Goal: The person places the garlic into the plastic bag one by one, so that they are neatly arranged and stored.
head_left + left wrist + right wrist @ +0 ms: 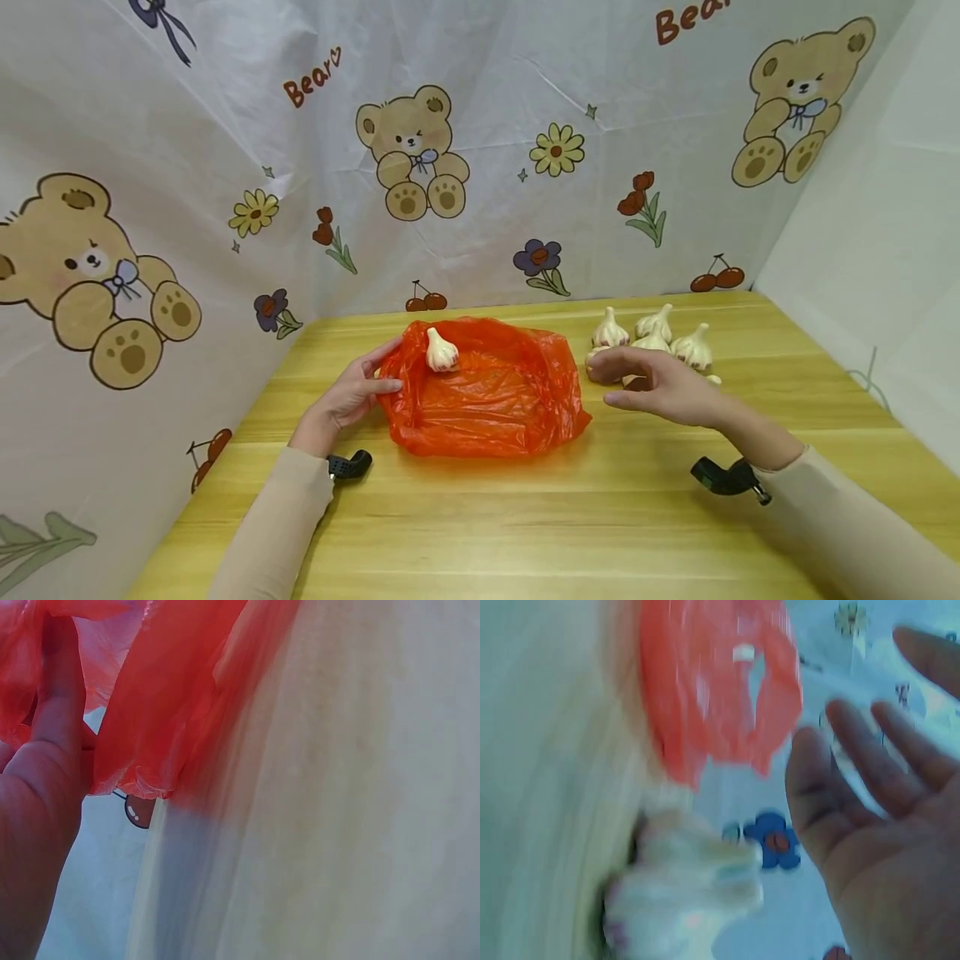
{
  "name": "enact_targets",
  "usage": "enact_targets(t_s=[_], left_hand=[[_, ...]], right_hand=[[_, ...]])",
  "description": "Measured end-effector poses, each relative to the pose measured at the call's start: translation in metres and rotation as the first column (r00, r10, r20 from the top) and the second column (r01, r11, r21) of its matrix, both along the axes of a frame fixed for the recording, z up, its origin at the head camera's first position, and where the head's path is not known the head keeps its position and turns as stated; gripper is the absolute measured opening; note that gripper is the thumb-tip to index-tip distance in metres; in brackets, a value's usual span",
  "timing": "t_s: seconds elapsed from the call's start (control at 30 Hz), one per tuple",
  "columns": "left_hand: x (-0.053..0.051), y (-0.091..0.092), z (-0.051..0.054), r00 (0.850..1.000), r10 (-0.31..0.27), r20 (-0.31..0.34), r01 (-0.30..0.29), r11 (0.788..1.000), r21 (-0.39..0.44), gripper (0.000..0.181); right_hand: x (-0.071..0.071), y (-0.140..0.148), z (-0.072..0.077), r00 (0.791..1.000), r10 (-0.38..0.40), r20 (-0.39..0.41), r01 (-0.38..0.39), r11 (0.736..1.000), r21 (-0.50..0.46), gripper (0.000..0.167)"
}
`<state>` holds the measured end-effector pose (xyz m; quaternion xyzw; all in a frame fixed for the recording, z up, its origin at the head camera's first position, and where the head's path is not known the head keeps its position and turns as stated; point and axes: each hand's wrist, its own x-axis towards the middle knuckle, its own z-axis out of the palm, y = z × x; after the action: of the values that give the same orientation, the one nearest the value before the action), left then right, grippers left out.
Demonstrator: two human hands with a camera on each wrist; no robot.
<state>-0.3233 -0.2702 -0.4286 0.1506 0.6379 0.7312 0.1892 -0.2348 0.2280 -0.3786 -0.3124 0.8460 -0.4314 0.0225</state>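
A red plastic bag (483,408) lies on the table with its mouth spread wide. One garlic bulb (442,353) rests inside it by the left wall. My left hand (347,400) pinches the bag's left edge; the left wrist view shows the thumb side against the red film, with some fingers hidden behind it. To the right of the bag, my right hand (667,387) hovers with parted, loosely bent fingers and holds nothing. Just beyond it stand several garlic bulbs (693,348), partly covered by the hand. The right wrist view is blurred, with garlic (682,889) beside the open palm.
The wooden table (480,525) extends in front of the bag. A white cloth with printed bears (412,158) hangs behind and at the left, and a plain white wall (862,225) stands at the right. A thin cable (870,383) lies near the right edge.
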Motion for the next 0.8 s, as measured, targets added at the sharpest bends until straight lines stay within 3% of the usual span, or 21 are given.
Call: enact_targets(t_s=[0.27,0.53,0.8], left_hand=[[-0.002,-0.002,-0.002,1.0,-0.024,0.0,0.024,1.0,0.018,0.088],[-0.001,0.0,0.002,1.0,-0.008,0.014,0.008,1.0,0.001,0.088],[0.0,-0.001,0.001,1.0,0.003,0.013,-0.003,1.0,-0.001,0.087]], right_hand=[[-0.011,0.033,0.005,0.996,0.086,-0.021,-0.087,0.996,-0.036,0.037],[-0.015,0.069,0.011,0.998,0.057,-0.021,-0.059,0.994,-0.094,0.037],[-0.019,0.097,0.003,1.0,-0.012,0.0,0.011,0.995,-0.103,0.039]])
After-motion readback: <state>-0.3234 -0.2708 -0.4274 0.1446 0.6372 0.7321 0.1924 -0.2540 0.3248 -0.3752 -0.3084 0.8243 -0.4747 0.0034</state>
